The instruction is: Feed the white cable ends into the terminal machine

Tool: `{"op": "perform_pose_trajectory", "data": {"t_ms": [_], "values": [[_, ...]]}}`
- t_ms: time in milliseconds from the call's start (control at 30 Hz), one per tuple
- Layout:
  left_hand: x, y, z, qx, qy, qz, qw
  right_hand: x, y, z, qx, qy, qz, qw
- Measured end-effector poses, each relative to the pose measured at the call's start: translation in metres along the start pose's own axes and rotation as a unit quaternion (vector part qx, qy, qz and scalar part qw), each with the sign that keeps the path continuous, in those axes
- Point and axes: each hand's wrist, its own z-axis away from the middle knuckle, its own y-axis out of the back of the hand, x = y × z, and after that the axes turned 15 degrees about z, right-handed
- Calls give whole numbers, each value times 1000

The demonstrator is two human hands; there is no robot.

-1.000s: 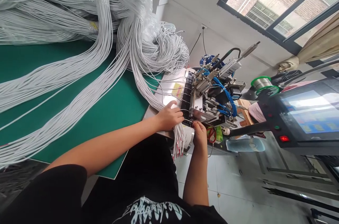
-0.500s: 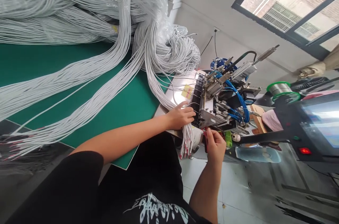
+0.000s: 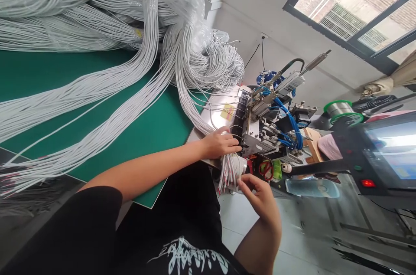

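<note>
My left hand [image 3: 220, 143] rests curled over a bundle of grey cables [image 3: 227, 168] at the edge of a shiny metal plate [image 3: 217, 108], its fingertips against the black slotted holder [image 3: 238, 121] of a small soldering machine [image 3: 269, 125]. The cable ends hang down below the hand with red tips. My right hand [image 3: 258, 197] is lower, beside those hanging ends, fingers pinched at one cable tip. Thin wires lie across the plate into the holder.
Thick bundles of grey cables [image 3: 97, 71] spread over the green bench mat [image 3: 97, 127], with more in plastic bags behind. A solder spool [image 3: 339, 108], a touch-screen panel [image 3: 390, 149] with a red button, red-handled scissors [image 3: 266, 170] and a window at upper right.
My right hand has dropped away from the machine's front down to the hanging cable ends. My left hand has stayed on the bundle. The view has shifted slightly.
</note>
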Motion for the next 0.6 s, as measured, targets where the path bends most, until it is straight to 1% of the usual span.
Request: {"op": "perform_pose_trajectory", "data": {"t_ms": [67, 133, 200, 267, 333, 400, 500, 600], "values": [[0, 2, -1, -21, -10, 10, 1000, 11, 5, 1, 62, -33, -33, 997], [0, 3, -2, -29, -21, 16, 999, 23, 7, -1, 133, -67, -74, 986], [-1, 3, -2, -14, -42, 17, 999, 32, 5, -7, 197, -95, -128, 967], [-1, 3, -2, 16, -65, 11, 998, 37, -3, -16, 247, -115, -194, 943], [-2, 2, -3, 44, -77, 1, 996, 40, -13, -27, 279, -125, -257, 917], [-2, 3, -3, 57, -77, -7, 995, 41, -23, -37, 299, -132, -306, 894], [0, 4, -4, 47, -61, -11, 997, 43, -33, -48, 327, -132, -352, 867], [1, 6, -5, 23, -49, -9, 999, 42, -35, -56, 352, -111, -380, 848]]}}
